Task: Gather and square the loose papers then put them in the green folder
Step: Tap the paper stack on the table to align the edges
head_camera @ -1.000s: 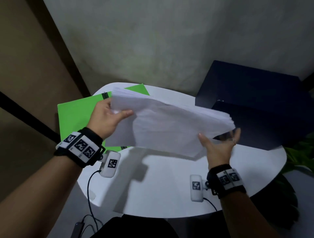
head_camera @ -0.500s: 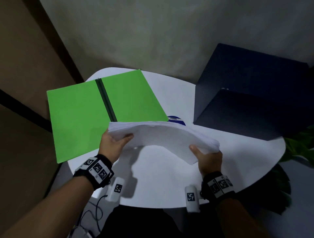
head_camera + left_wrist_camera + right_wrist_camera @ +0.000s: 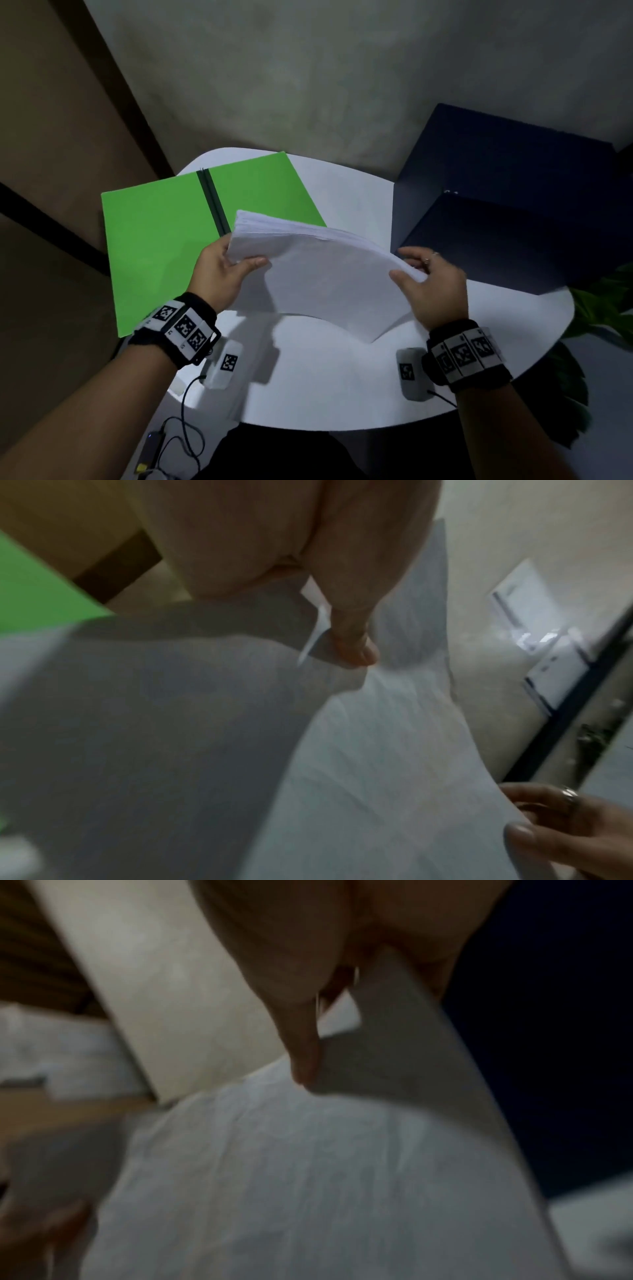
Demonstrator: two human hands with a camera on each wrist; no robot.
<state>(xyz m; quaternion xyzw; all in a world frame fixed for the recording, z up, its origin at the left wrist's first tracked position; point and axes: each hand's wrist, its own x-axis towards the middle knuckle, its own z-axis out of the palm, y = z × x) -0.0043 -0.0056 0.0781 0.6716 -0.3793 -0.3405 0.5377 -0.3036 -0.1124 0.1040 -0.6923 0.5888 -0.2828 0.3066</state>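
A thick stack of white papers [image 3: 322, 270] hangs in the air above the white table, bowed upward in the middle. My left hand [image 3: 222, 270] pinches its left corner, thumb on top; the thumb shows on the papers [image 3: 377, 750] in the left wrist view too. My right hand [image 3: 431, 284] holds the stack's right end, thumb on top and fingers spread behind, and presses the papers [image 3: 308, 1164] in the right wrist view. The green folder [image 3: 161, 240] lies open flat on the table at the left, its dark spine upward; the papers' left corner overlaps its right half.
A dark navy box [image 3: 507, 212] stands at the table's back right, just beyond my right hand. The round white table [image 3: 342, 383] shows bare surface in front of the papers. Green plant leaves [image 3: 603, 308] lie past the right edge. Cables hang below the front left.
The stack dropped toward the table, then rose again and shifted left over the folder's right half. My right hand's fingers have spread out behind the right end.
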